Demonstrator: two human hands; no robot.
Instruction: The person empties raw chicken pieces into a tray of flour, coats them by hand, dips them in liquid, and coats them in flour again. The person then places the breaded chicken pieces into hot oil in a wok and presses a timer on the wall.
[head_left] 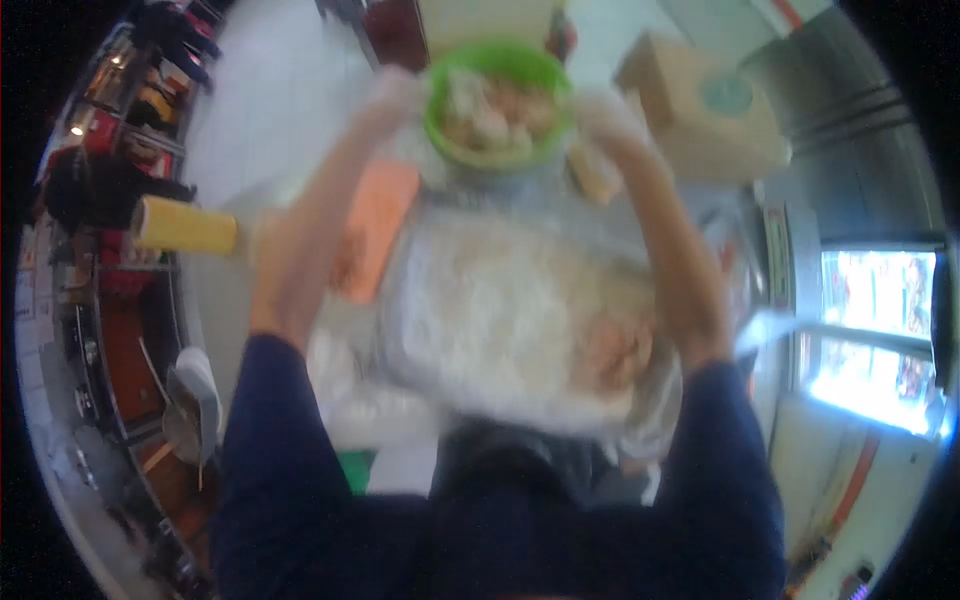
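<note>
A bright green bowl point(436, 135), heaped with pale and pinkish-brown pieces that look like raw meat, is held up at the far side of the worktop. My left hand point(393, 98) grips its left rim, and my right hand point(608, 118) grips the right one; both are blurred and look covered by thin pale gloves. Nearer to me than the bowl lies a large tray of white powder point(480, 300), perhaps flour. Several brownish-pink pieces point(612, 350) rest at the tray's right end. An orange cutting board point(385, 215) with a few scraps on it is under my left forearm.
A cardboard box point(700, 110) stands beyond my right hand, with a small tan object point(593, 175) near it. To the left is a yellow cylinder point(188, 225). Crumpled clear plastic point(365, 400) lies by the tray's near left corner. Shelving point(130, 330) lines the far left.
</note>
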